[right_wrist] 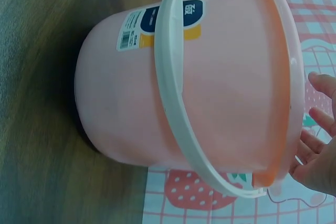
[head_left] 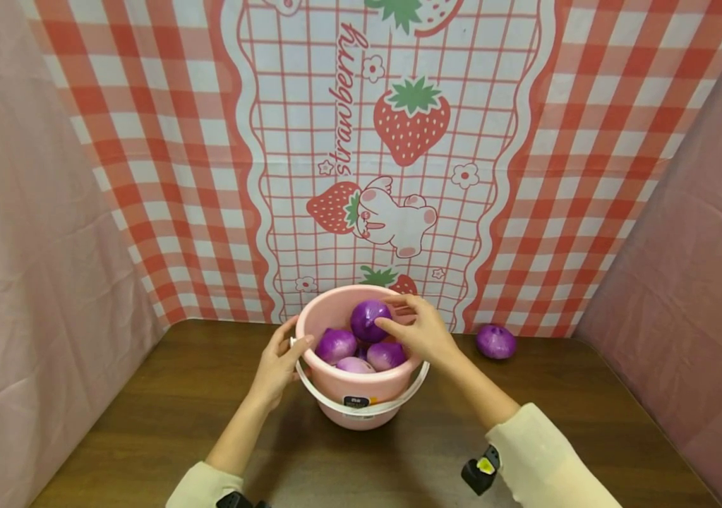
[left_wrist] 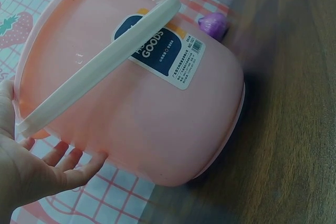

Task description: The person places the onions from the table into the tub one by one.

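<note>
A pink bucket [head_left: 363,386] holds several purple onions, with one onion [head_left: 370,321] on top near the back wall. My left hand [head_left: 274,367] grips the bucket's left side, thumb on the rim and fingers along the outer wall. Above the right rim, my right hand [head_left: 420,330] reaches in with loosely spread fingers, its thumb overlapping the top onion in the head view. In the right wrist view its fingers [right_wrist: 321,120] show over the rim, while the bucket wall hides the onions. The white handle [left_wrist: 100,66] hangs down in front of the bucket.
Another purple onion [head_left: 496,341] lies on the brown wooden table [head_left: 164,423], to the right at the back. Behind the bucket hangs a red checked strawberry cloth [head_left: 411,120]. Pink curtains [head_left: 37,247] close off both sides.
</note>
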Tool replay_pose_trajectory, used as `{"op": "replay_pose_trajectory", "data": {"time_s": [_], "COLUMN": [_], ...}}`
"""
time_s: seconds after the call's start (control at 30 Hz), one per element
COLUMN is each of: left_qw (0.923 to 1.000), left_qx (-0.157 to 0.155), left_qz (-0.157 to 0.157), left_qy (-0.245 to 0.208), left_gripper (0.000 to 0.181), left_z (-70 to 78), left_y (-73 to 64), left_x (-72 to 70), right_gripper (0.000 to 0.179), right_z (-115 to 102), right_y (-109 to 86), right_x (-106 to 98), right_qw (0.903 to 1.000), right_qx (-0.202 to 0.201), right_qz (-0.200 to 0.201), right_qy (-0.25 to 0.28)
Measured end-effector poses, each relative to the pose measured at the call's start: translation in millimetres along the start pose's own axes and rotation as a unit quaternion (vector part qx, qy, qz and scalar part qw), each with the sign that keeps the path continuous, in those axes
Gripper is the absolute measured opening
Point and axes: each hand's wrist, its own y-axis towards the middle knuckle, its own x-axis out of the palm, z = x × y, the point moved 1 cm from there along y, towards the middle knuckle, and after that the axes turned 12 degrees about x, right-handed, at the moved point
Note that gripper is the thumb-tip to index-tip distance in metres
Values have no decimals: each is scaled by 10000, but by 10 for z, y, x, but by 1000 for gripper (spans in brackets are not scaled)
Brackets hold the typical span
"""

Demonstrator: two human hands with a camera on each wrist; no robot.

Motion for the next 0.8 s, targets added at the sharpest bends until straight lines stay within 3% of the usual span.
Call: {"op": "replay_pose_trajectory", "data": {"time_s": [0.13,0.47,0.8], "left_qw": [10000,10000,10000], "left_qx": [1,7,-4], "left_qz": [-10,-37,-34], "left_qy": [12,18,19], "left_gripper": [56,55,55], "left_z": [2,6,5], "left_y": [4,3,-4], "left_x": [0,-1,-3], "right_gripper": [48,47,50], "right_z": [29,119,230], "right_y": [7,31,45], "right_x": [-72,-264,-440], "right_qw": [9998,9981,9964], "right_qx": [69,-237,12], "right_qz": [175,485,659], "right_qy": [-107,-283,-529]}}
